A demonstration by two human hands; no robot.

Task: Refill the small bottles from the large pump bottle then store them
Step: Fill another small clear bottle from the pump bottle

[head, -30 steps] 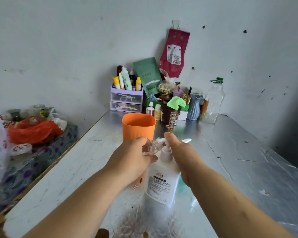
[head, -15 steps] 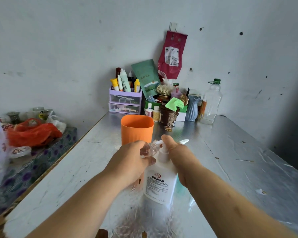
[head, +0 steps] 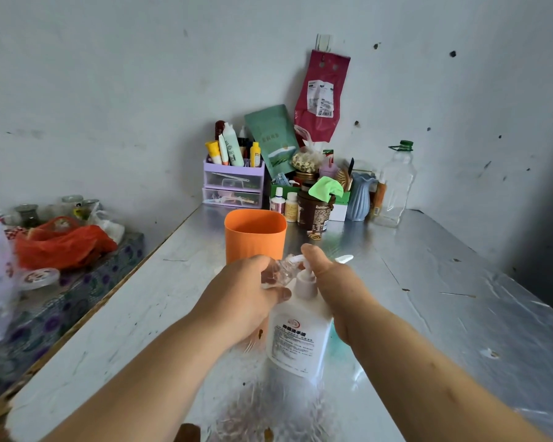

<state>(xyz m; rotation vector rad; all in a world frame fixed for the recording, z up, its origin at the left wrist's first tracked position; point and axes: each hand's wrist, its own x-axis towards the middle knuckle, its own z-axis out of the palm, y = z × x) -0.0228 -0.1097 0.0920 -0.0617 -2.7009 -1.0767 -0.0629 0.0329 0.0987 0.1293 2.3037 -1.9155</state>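
gripping the light, slick small bottle (head: 280,271) in curled fingers of the left hand (head: 246,298), mouth at the nozzle, 10 o'clock of the heavier, stiff large pump bottle (head: 299,333) mid-surface (head: 428,282), right hand (head: 336,288) clasping its shoulder, thumb atop the pump head (head: 304,277).

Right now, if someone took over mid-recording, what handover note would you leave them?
Left hand: grips the small clear bottle, its mouth at the pump nozzle.
Right hand: holds the large pump bottle, thumb on top of the pump head.
The pump bottle stands on the metal table, nearer the person than the orange cup.
Done: bottle lined up for filling; its fill level cannot be read.
Left: pump, finish this bottle, store it.
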